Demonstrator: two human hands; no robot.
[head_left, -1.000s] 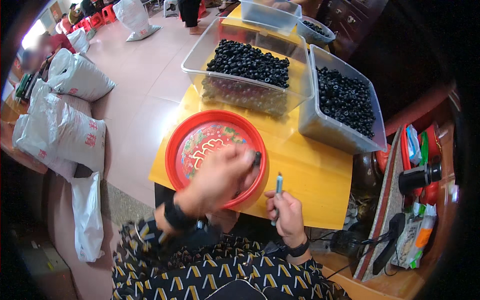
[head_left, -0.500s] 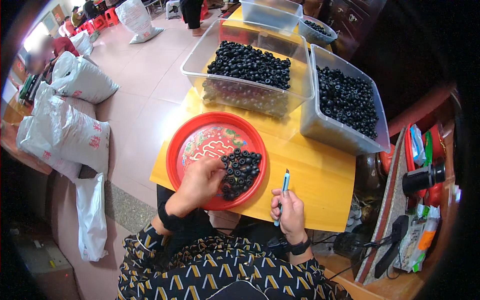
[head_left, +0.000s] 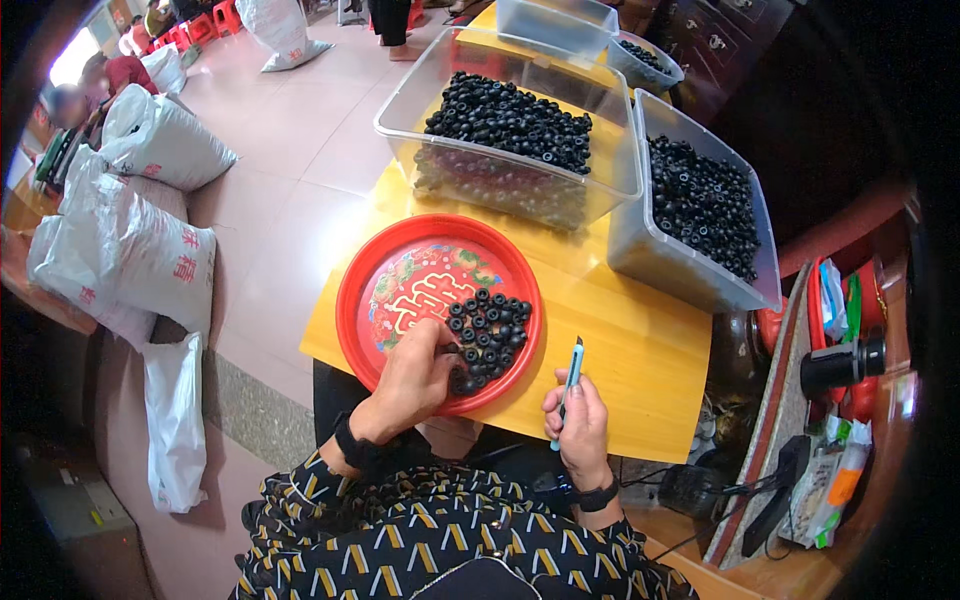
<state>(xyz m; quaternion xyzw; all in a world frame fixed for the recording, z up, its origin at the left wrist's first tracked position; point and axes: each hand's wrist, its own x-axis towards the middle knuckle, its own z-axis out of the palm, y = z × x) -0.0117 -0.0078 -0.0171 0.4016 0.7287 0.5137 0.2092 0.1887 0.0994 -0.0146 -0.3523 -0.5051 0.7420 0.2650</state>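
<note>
A red round tray (head_left: 352,290) with a printed floral pattern lies on the yellow tabletop in front of me. Small black ring-shaped pieces (head_left: 490,335), rubbery in look, are heaped on its right side. My left hand (head_left: 408,375) reaches over the near rim, thumb and fingers pinched together at the left edge of this heap; whatever is between the fingertips is hidden. To the right of the tray, my right hand (head_left: 580,420) is wrapped round a light-blue utility knife (head_left: 572,378), its blade end pointing up and away from me.
Behind the tray stand two clear plastic bins (head_left: 510,192) (head_left: 690,270) of black pieces. Farther back are an empty-looking bin (head_left: 555,30) and a small tub (head_left: 645,70). Stuffed white sacks (head_left: 160,260) rest on the floor at left. A cluttered shelf (head_left: 780,400) borders the right.
My left hand has shifted slightly toward me along the heap's left edge, fingers still pinched. My right hand keeps the knife in about the same place. The view has shifted a little.
</note>
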